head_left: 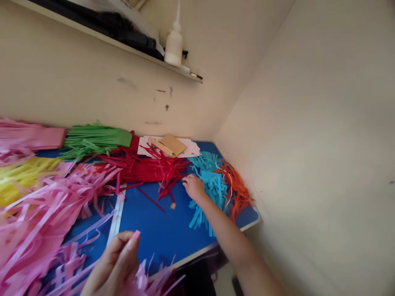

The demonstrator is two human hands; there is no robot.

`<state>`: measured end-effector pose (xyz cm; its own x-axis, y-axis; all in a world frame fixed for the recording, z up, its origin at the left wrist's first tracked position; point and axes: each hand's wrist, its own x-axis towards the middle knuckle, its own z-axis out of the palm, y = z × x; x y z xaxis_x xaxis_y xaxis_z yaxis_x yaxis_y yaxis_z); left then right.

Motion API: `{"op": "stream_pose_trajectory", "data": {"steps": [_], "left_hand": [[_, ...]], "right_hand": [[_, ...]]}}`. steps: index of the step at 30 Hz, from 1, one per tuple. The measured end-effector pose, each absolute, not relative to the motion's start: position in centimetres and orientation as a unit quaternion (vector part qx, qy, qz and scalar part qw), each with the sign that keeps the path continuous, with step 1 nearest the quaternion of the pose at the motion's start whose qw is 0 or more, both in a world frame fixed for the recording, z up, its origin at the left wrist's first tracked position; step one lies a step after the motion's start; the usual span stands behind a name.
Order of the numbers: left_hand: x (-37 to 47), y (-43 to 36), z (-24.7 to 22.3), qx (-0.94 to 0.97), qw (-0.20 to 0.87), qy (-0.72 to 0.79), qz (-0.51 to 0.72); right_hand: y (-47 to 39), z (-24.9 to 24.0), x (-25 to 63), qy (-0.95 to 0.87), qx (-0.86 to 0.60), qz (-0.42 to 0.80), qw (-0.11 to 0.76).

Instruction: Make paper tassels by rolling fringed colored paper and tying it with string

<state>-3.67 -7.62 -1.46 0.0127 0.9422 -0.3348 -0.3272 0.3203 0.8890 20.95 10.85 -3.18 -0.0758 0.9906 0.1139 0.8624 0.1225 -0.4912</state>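
My right hand [194, 187] reaches across the blue table [160, 230] and rests at the left edge of a pile of light-blue paper strips [212, 181], fingers curled by the red paper strips [151, 166]; whether it grips a strip is unclear. My left hand [115, 263] is low near the front edge, fingers pinched on a bunch of pink paper strips [145, 279]. A big heap of pink paper fringe [46, 205] spreads to its left. Orange strips [237, 191] lie behind the light-blue ones.
Green strips [95, 139], yellow strips [21, 174] and more pink paper lie along the wall at left. Brown card pieces [171, 144] sit on white paper at the back. A white glue bottle [174, 41] stands on the wall shelf. A plain wall closes the right side.
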Motion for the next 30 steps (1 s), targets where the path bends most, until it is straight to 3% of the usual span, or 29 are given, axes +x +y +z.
{"op": "stream_pose_trajectory", "data": {"steps": [4, 9, 12, 15, 18, 30], "left_hand": [[-3.2, -7.5, -1.6, 0.435, 0.570, 0.526, 0.458], [-4.2, -6.3, -2.0, 0.597, 0.375, 0.521, 0.481], [-3.8, -6.1, -1.6, 0.644, 0.306, 0.504, 0.487], [-2.9, -6.5, -1.1, 0.633, 0.323, 0.519, 0.475], [-2.5, -7.1, -0.9, 0.620, 0.339, 0.520, 0.479], [-3.0, -7.7, -1.0, 0.658, 0.281, 0.507, 0.481]], "right_hand": [[11.7, -3.4, 20.7, -0.729, -0.649, 0.122, 0.179], [7.3, -1.1, 19.8, -0.734, -0.627, 0.132, 0.225], [2.0, -0.6, 17.9, -0.710, -0.544, 0.298, 0.334], [-2.8, -1.2, 15.5, -0.594, -0.435, 0.514, 0.441], [-5.4, -1.9, 13.9, -0.479, -0.418, 0.601, 0.484], [-6.4, -2.1, 13.5, -0.402, -0.469, 0.593, 0.516]]}}
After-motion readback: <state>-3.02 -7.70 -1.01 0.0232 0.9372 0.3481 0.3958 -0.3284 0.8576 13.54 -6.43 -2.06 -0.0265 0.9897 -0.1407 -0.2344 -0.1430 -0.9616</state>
